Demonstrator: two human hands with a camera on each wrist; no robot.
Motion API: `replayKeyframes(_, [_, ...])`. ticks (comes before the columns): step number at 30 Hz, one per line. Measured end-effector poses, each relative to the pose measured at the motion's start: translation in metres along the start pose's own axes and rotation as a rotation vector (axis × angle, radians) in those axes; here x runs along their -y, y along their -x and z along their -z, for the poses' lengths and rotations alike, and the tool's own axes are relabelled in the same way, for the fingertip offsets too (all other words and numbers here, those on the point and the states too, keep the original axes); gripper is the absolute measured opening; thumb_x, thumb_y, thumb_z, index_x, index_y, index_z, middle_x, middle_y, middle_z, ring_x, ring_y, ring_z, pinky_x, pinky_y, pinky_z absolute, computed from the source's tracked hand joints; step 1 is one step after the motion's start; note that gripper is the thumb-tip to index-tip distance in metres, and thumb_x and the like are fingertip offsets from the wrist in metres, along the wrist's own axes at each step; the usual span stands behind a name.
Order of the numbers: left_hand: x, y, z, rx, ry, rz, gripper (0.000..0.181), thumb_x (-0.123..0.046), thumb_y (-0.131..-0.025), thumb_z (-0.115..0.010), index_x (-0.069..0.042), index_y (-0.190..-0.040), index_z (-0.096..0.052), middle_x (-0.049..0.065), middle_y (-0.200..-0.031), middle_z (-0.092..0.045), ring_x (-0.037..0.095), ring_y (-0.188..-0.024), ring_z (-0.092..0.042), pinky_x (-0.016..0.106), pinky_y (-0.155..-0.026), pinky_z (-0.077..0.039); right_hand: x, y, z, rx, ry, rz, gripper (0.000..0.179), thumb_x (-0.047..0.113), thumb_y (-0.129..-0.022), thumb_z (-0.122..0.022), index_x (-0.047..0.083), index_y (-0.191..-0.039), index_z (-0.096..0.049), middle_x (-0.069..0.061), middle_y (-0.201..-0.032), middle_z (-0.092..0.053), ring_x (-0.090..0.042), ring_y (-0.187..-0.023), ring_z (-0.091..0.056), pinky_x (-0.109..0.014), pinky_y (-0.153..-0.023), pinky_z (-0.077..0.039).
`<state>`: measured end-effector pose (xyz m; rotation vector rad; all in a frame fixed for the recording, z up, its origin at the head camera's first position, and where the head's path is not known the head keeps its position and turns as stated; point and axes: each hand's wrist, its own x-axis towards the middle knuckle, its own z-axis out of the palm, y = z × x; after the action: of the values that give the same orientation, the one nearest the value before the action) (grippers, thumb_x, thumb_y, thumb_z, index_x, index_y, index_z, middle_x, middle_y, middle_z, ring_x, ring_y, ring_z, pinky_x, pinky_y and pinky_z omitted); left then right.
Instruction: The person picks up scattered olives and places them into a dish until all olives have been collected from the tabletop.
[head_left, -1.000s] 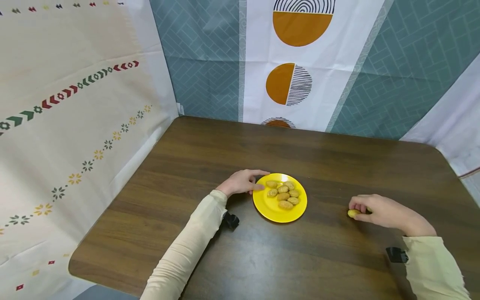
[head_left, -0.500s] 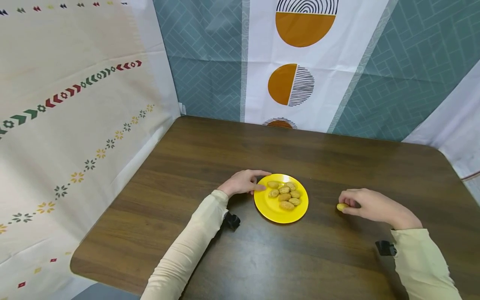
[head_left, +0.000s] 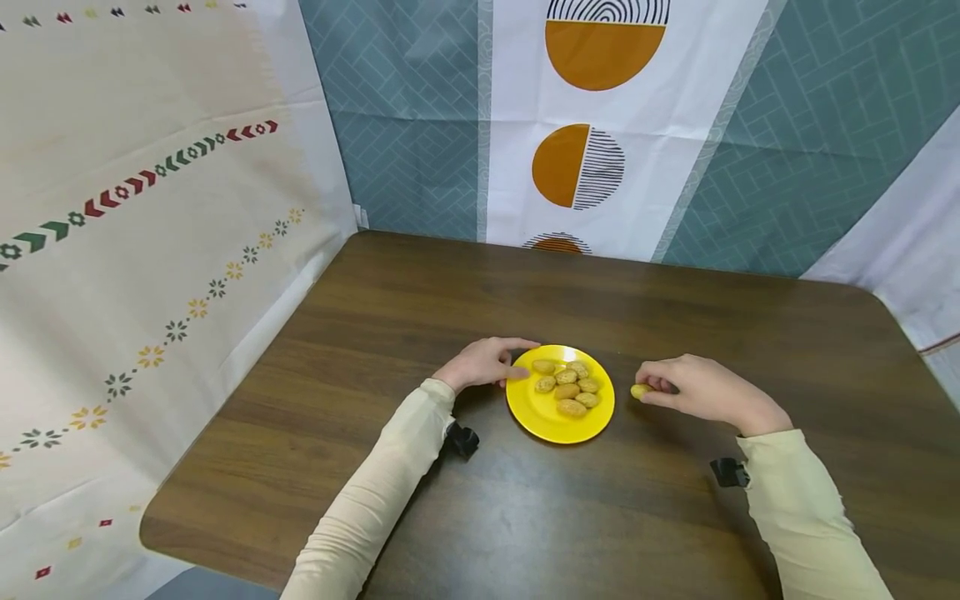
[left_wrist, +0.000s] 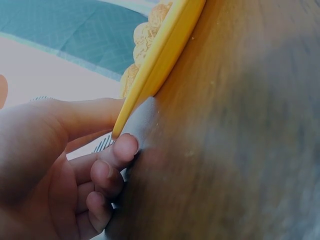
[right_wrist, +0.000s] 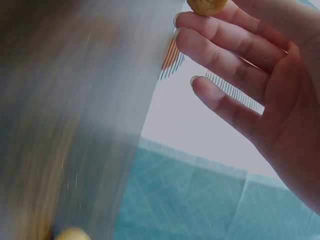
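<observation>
My left hand (head_left: 482, 363) holds the yellow plate (head_left: 540, 421) by its left rim. In the left wrist view, the thumb lies over the rim (left_wrist: 125, 116) and the fingertips sit just below it, close to the tabletop. Several small, oval, yellow-brown pieces with rough, speckled skin (head_left: 572, 408) lie grouped on the plate. To the right of the plate, my right hand (head_left: 705, 387) pinches a similar yellow oval piece (head_left: 639, 391) between thumb and fingers. In the right wrist view, that oval piece (right_wrist: 206, 5) is cut off by the top edge, and the other fingers extend loosely.
Both hands work over a brown wood-grain table (head_left: 450, 283) with rounded corners. Patterned cloths (head_left: 408, 175) hang behind and to the left of it. A blurred yellowish shape (right_wrist: 72, 234) shows at the bottom of the right wrist view. Each wrist wears a black camera (head_left: 729, 472).
My right hand has moved left and slightly away from me, carrying the oval piece from the right side to near the plate's right edge. My left hand and the plate have stayed put.
</observation>
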<state>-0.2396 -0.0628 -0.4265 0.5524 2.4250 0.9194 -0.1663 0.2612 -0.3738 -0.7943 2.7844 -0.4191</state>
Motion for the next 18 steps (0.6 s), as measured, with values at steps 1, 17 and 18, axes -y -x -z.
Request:
replayKeyframes(1, [0.0,0.0,0.0,-0.001,0.0,-0.001,0.053,-0.034,-0.091,-0.067,-0.035,-0.141,-0.049,0.002,-0.067,-0.056,0.016,-0.058,-0.052,0.024,-0.057,-0.042,0.001,-0.003,-0.001,-0.002,-0.001,0.006,0.012,0.022,-0.086,-0.072,0.02,-0.097,-0.067,0.012,-0.076,-0.058,-0.003,-0.066,-0.048,-0.019,-0.06,-0.045])
replayKeyframes(17, [-0.002,0.001,-0.001,-0.009,-0.032,-0.022,0.052,-0.034,-0.092,-0.065,-0.034,-0.141,-0.049,0.001,-0.066,-0.056,0.015,-0.056,-0.051,0.024,-0.056,-0.041,0.03,-0.04,-0.005,-0.022,-0.016,0.1,0.021,0.024,-0.088,-0.071,0.017,-0.108,-0.068,0.011,-0.079,-0.06,-0.005,-0.066,-0.048,-0.02,-0.061,-0.045])
replayKeyframes(18, [-0.002,0.001,-0.001,-0.009,-0.033,-0.025,0.052,-0.033,-0.092,-0.065,-0.034,-0.141,-0.049,0.001,-0.066,-0.056,0.015,-0.056,-0.051,0.023,-0.055,-0.041,0.032,-0.042,-0.005,-0.024,-0.013,0.101,0.023,0.024,-0.088,-0.071,0.017,-0.109,-0.068,0.011,-0.08,-0.061,-0.005,-0.067,-0.049,-0.02,-0.062,-0.046])
